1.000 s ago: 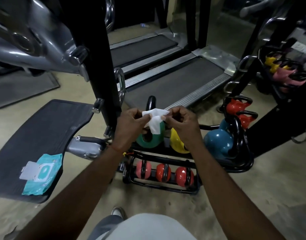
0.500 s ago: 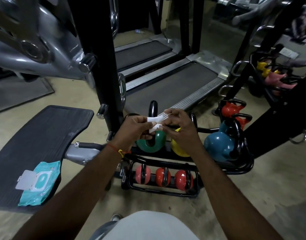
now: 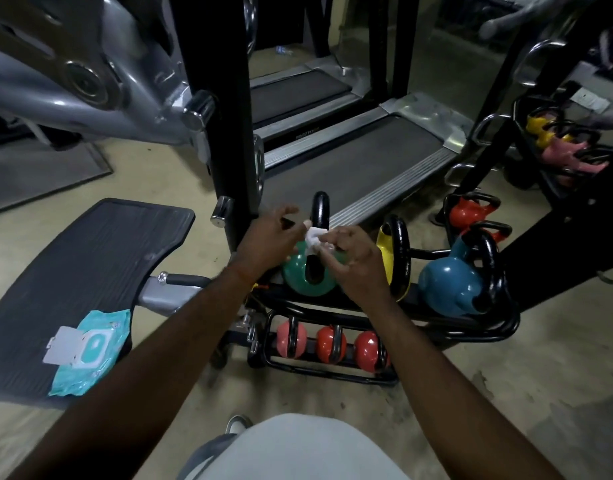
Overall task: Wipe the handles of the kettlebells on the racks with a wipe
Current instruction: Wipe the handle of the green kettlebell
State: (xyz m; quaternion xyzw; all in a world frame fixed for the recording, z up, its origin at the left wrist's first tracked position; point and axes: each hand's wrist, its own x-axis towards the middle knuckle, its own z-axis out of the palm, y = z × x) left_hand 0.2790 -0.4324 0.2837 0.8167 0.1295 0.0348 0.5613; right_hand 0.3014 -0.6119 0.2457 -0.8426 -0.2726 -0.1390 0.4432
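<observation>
Head view, centre of frame: a bunched white wipe (image 3: 313,236) is pinched by the right hand (image 3: 353,258), while the left hand (image 3: 272,237) is spread loose beside it. Directly behind, the green kettlebell's black handle (image 3: 321,211) should be wrapped fully and rubbed along its length.

Both hands hide most of the green kettlebell (image 3: 300,277) and its handle.

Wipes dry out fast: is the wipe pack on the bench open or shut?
Open. The wipe pack's white flap is swung out to the left, baring its oval opening.
</observation>
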